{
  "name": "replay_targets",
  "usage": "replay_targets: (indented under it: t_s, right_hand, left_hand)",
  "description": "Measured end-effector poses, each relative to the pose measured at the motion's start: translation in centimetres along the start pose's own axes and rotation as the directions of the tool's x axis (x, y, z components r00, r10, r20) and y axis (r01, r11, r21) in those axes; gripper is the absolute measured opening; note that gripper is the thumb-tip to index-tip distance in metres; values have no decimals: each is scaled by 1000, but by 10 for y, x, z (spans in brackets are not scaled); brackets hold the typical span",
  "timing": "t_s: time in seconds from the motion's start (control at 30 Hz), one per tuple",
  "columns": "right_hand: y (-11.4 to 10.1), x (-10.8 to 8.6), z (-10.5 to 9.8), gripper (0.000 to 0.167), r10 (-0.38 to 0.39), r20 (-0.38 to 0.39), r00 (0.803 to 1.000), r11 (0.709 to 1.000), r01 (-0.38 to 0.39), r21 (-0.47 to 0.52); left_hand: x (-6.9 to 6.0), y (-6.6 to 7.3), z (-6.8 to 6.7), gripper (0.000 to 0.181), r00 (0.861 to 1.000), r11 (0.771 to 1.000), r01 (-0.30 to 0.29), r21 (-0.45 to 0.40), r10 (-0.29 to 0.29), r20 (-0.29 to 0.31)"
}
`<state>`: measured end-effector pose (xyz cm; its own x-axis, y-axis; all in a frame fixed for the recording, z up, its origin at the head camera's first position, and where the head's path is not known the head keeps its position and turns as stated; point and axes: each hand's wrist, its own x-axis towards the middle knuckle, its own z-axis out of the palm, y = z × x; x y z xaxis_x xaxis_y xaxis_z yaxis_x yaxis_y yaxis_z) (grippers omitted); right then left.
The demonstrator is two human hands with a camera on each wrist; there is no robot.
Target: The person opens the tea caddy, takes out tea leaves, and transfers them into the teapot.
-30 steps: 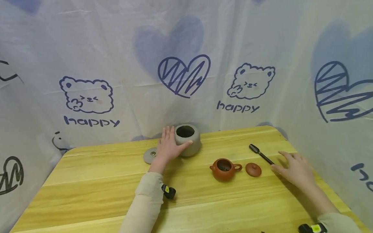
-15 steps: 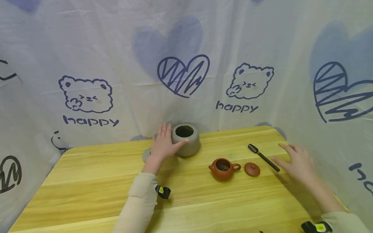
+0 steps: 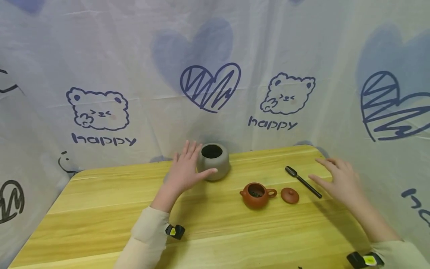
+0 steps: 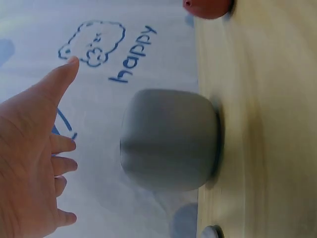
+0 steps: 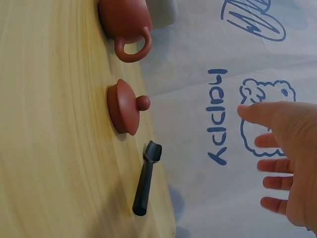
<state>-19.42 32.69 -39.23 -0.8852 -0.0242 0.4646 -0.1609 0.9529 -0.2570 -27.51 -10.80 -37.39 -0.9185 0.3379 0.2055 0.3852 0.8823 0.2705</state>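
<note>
My left hand (image 3: 183, 172) hovers at the left of a grey tea jar (image 3: 217, 169), its fingers spread. In the left wrist view a gap shows between that hand (image 4: 29, 158) and the jar (image 4: 168, 141). The jar stands upright with its dark mouth uncovered. Its round grey lid (image 4: 212, 232) lies beside it, mostly hidden behind my hand in the head view. Over the table at the right, my right hand (image 3: 340, 183) is raised with nothing in it. Nearest to it lies a black tea scoop (image 3: 304, 182), apart from the fingers.
A reddish-brown clay teapot (image 3: 256, 198), uncovered, has dark leaves inside. Its lid (image 3: 290, 195) lies between the teapot's handle and the scoop. Behind the wooden table (image 3: 111, 209) hangs a white printed cloth (image 3: 151, 74), which also closes off both sides.
My left hand has come away from the jar, toward the left and nearer to me. My right hand has lifted off from the end of the scoop's handle, which now lies fully in sight.
</note>
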Motion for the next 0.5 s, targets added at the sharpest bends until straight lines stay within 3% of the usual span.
replay_targets:
  t_s: [0.1, 0.27, 0.4, 0.5]
  right_hand:
    - [-3, 1, 4, 54, -68, -75, 995, 995, 73, 70]
    - [-6, 2, 14, 43, -131, -180, 975, 954, 174, 244]
    - [-7, 0, 19, 38, -91, -141, 986, 940, 132, 316]
    - [-7, -1, 22, 37, -50, -57, 997, 936, 66, 347]
  left_hand:
    - [-8, 6, -1, 101, 998, 998, -60, 25, 60, -1]
    - [-17, 17, 1, 94, 982, 983, -182, 27, 183, -42]
    - [-21, 28, 8, 88, 952, 957, -288, 40, 291, -93]
    - [-23, 35, 15, 85, 928, 934, -354, 46, 357, -112]
